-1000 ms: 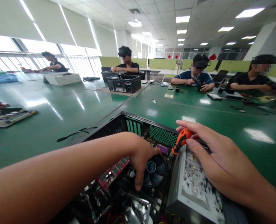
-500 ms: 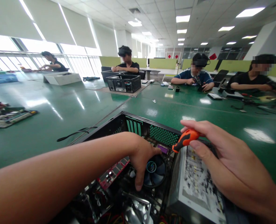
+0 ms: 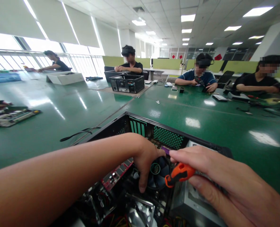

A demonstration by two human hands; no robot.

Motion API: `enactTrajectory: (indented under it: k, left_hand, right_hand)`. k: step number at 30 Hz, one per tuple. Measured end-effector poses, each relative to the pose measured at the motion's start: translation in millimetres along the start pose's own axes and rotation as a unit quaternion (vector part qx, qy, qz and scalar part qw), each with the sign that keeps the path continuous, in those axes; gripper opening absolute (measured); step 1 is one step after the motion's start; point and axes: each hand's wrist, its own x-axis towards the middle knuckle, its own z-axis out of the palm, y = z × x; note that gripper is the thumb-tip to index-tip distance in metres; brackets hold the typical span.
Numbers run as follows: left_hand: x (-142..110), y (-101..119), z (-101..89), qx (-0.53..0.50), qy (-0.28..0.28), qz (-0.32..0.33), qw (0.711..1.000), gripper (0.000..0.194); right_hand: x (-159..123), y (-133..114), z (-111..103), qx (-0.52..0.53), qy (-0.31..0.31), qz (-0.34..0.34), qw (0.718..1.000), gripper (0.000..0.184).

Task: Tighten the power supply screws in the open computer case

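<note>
An open black computer case (image 3: 154, 121) lies in front of me. Inside it, my left hand (image 3: 146, 160) grips the edge of a round black cooling fan (image 3: 159, 175), thumb toward me and other fingers mostly hidden. My right hand (image 3: 215, 173) holds a screwdriver (image 3: 181, 173) by its orange and black handle, just right of the fan; its shaft cannot be made out. Below that hand is the grey metal power supply (image 3: 189, 198). A red circuit card (image 3: 117, 173) sits left of the fan, and a purple slot (image 3: 165, 150) shows behind it.
A black cable (image 3: 79, 134) lies left of the case on the green table (image 3: 102, 107). Another opened case (image 3: 127, 83) stands farther back, before a seated person. Other people work around the table. A circuit board (image 3: 12, 116) lies at far left.
My right hand has moved down and left with the screwdriver, bringing it over the power supply and closer to the fan. My left hand stays on the fan.
</note>
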Motion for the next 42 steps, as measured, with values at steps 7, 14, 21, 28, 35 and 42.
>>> enactTrajectory:
  k: [7,14,21,28,35,42]
  left_hand:
    - [-3,9,-1.7,0.024,-0.01,-0.033,0.999,0.085]
    - [-4,15,-3.8,0.059,-0.002,-0.116,0.991,0.116]
    - [-2,6,-2.6,-0.002,-0.045,0.028,0.999,0.062]
    - [-2,10,-2.0,0.042,0.006,-0.102,0.994,0.109]
    - [0,8,-1.8,0.003,-0.005,-0.07,0.997,0.092]
    - [-4,16,-3.6,0.044,0.002,-0.122,0.992,0.114]
  right_hand:
    - [11,-5,-4,0.055,0.004,-0.017,0.998,0.041]
    - [19,-6,-11,0.13,0.034,-0.028,0.991,0.03]
    - [17,-5,-9,0.09,0.036,-0.069,0.993,0.045]
    - [19,-6,-9,0.131,0.027,-0.04,0.99,0.031]
    - [20,-7,-10,0.107,0.015,-0.012,0.994,0.037]
    - [19,-5,-10,0.116,0.052,-0.049,0.991,0.028]
